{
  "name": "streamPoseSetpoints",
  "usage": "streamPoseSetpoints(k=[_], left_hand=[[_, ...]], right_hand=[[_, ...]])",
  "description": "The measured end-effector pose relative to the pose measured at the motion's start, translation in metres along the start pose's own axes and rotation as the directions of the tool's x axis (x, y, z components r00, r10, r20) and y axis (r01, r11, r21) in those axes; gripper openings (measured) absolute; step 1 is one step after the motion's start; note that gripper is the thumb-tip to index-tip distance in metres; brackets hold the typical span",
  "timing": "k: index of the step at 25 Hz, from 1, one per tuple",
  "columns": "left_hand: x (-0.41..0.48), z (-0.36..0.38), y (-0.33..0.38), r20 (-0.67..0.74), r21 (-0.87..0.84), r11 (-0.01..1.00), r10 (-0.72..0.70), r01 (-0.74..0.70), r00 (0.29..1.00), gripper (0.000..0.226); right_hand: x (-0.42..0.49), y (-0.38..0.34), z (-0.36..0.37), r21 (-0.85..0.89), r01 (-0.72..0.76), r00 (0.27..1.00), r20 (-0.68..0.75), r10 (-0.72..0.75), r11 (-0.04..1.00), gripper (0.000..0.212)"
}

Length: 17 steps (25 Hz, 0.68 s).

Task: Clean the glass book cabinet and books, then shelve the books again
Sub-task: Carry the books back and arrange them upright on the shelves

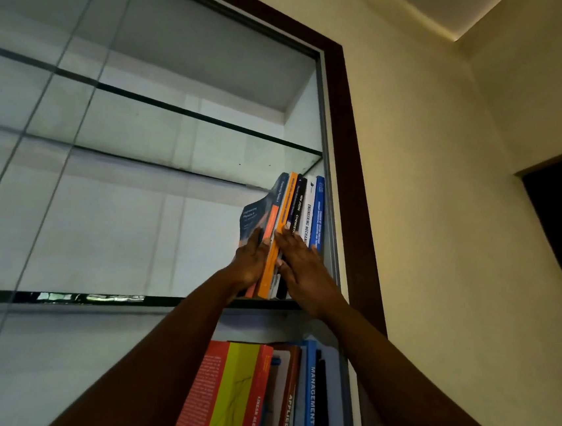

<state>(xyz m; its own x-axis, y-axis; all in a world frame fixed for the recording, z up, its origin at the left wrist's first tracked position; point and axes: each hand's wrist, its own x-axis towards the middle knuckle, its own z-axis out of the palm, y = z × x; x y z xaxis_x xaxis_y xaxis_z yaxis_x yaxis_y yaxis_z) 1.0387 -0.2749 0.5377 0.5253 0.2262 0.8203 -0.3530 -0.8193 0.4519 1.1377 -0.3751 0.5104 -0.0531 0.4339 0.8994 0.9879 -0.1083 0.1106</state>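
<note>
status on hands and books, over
Left hand flat against the dark blue book, right hand flat on the spines beside the orange book. Book row upright at right end of glass shelf, blue cover curling. Nothing blocking.

Our two hands are up at a short row of books (302, 211) standing at the right end of a glass shelf (92, 299), hard against the cabinet's brown frame (357, 151). Our left hand (249, 261) lies with straight fingers against the dark blue book (255, 215) at the row's left end, whose soft cover bends outward at the top. Our right hand (304, 273) rests flat, fingers straight, on the spines of the black and white books. The orange book (278, 240) stands between our hands. A blue book (318, 209) ends the row beside the frame. On the shelf below, a lower row (231, 390) shows red, yellow and blue spines.
</note>
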Motion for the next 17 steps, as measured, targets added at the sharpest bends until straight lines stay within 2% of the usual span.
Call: streamPoseSetpoints(k=[2, 6, 7, 9, 11, 13, 17], left_hand=[[0.0, 0.002, 0.006, -0.011, 0.015, 1.0, -0.002, 0.002, 1.0, 0.051], [-0.017, -0.005, 0.019, 0.062, 0.128, 0.99, -0.067, 0.059, 0.996, 0.05], [-0.027, -0.008, 0.024, 0.046, 0.146, 0.985, -0.096, 0.088, 0.994, 0.048], [-0.061, -0.02, 0.038, -0.091, 0.221, 0.971, -0.068, 0.087, 0.993, 0.043], [-0.112, -0.035, 0.052, -0.218, 0.259, 0.963, -0.022, 0.08, 0.976, 0.035], [-0.18, -0.045, 0.064, -0.253, 0.257, 0.96, -0.047, 0.114, 0.966, 0.029], [-0.341, -0.049, 0.063, -0.246, 0.288, 0.898, -0.266, 0.332, 0.932, 0.025]], right_hand=[[0.0, -0.004, -0.004, 0.031, -0.021, 1.0, 0.017, 0.02, 0.999, 0.055], [-0.01, -0.02, -0.018, 0.131, -0.054, 0.998, -0.009, 0.055, 0.99, 0.049], [-0.016, -0.026, -0.021, 0.137, -0.045, 0.999, -0.018, 0.048, 0.99, 0.046], [-0.033, -0.04, -0.026, 0.186, -0.034, 0.999, 0.012, 0.033, 0.982, 0.04], [-0.061, -0.06, -0.034, 0.309, -0.08, 0.996, 0.069, 0.062, 0.948, 0.034], [-0.094, -0.084, -0.042, 0.452, -0.122, 0.986, 0.159, 0.055, 0.884, 0.031], [-0.186, -0.143, -0.024, 0.612, -0.129, 0.943, 0.32, -0.095, 0.781, 0.03]])
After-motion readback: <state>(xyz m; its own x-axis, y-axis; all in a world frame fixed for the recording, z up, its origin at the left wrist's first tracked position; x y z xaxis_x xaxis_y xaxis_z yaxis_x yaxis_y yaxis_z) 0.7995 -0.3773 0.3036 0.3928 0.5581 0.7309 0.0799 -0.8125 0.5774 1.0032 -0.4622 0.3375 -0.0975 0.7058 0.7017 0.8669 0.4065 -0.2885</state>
